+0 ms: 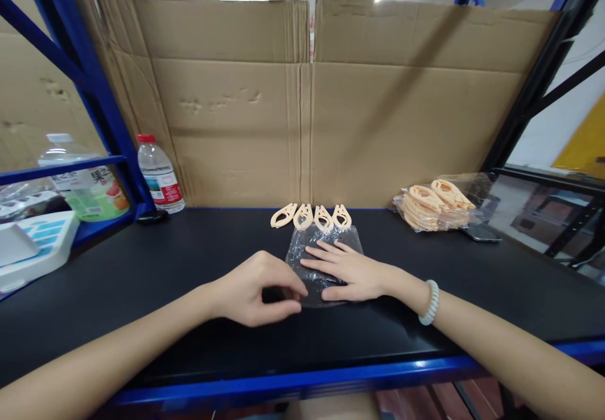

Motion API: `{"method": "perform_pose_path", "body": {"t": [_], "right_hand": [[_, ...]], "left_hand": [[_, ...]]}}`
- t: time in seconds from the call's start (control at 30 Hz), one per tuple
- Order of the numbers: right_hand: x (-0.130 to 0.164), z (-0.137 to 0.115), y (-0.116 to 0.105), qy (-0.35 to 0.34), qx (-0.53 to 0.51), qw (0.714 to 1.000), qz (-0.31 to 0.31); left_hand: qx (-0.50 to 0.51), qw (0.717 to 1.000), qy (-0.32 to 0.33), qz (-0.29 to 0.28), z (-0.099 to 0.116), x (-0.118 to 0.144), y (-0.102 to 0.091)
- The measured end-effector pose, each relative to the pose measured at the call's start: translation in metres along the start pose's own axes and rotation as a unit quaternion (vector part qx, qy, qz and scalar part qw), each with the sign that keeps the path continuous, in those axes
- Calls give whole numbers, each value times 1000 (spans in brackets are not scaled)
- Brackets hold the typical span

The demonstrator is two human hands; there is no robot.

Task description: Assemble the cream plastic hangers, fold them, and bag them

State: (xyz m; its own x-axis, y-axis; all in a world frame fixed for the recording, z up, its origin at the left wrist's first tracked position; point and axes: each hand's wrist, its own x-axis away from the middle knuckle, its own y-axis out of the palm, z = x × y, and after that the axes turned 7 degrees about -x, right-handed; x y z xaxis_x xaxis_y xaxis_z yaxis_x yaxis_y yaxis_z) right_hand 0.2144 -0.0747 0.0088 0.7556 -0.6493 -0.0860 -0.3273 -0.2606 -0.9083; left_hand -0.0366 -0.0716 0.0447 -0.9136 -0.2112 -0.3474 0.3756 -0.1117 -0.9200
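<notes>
A clear plastic bag [297,258] lies flat on the black tabletop in front of me. My right hand [347,270] rests on it, palm down with the fingers spread. Close to the bag's near left edge, my left hand [259,287] is curled, a gap showing between thumb and fingertips; nothing is visible in it. Whether those fingertips touch the film I cannot tell. Just beyond the bag's far edge, several cream plastic clips [323,218] lie in a row, the leftmost one tilted more than the others.
At the right, a clear bag packed with cream clips [437,205] lies by a dark phone-like object [482,233]. A red-capped bottle [161,177] stands at the back left, near a larger labelled bottle [89,186]. Cardboard [236,111] walls the back; a blue edge [302,382] runs along the front.
</notes>
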Motion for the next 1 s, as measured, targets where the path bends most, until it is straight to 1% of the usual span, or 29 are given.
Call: {"method": "perform_pose_path", "body": {"t": [0.07, 0.13, 0.2, 0.27, 0.33, 0.4, 0.5, 0.57, 0.63, 0.77, 0.83, 0.9, 1.0], "right_hand": [[-1, 0, -1, 2, 5, 1000, -9], [-2, -1, -1, 3, 13, 1000, -13], [-3, -1, 0, 2, 18, 1000, -13], [-4, -2, 1, -3, 21, 1000, -16], [-6, -5, 3, -11, 23, 1000, -19], [-7, -8, 4, -23, 17, 999, -14], [-7, -11, 6, -33, 4, 999, -8], [-6, -11, 6, -32, -5, 999, -9], [-5, -10, 5, -31, -22, 999, -8], [-4, -5, 2, -35, -55, 998, 13], [-4, -1, -2, -52, -68, 995, 59], [-4, 5, -8, -61, -80, 985, 138], [-1, 20, -17, -45, -96, 959, 263]], "left_hand": [[91, 990, -108, 30, -3, -2, -1], [162, 964, -200, 64, -7, -6, 1], [199, 943, -247, 101, -12, -9, 4], [197, 937, -258, 128, -14, -12, 8], [173, 944, -245, 137, -15, -14, 10], [130, 962, -203, 130, -15, -13, 11], [44, 990, -109, 75, -15, -8, 12], [12, 998, -62, 30, -16, -4, 14], [8, 999, -40, 1, -17, 0, 17], [20, 999, -35, -12, -20, 5, 21], [17, 999, -41, -9, -21, 5, 22], [9, 999, -49, -12, -22, 6, 23], [0, 998, -56, -21, -22, 5, 24]]}}
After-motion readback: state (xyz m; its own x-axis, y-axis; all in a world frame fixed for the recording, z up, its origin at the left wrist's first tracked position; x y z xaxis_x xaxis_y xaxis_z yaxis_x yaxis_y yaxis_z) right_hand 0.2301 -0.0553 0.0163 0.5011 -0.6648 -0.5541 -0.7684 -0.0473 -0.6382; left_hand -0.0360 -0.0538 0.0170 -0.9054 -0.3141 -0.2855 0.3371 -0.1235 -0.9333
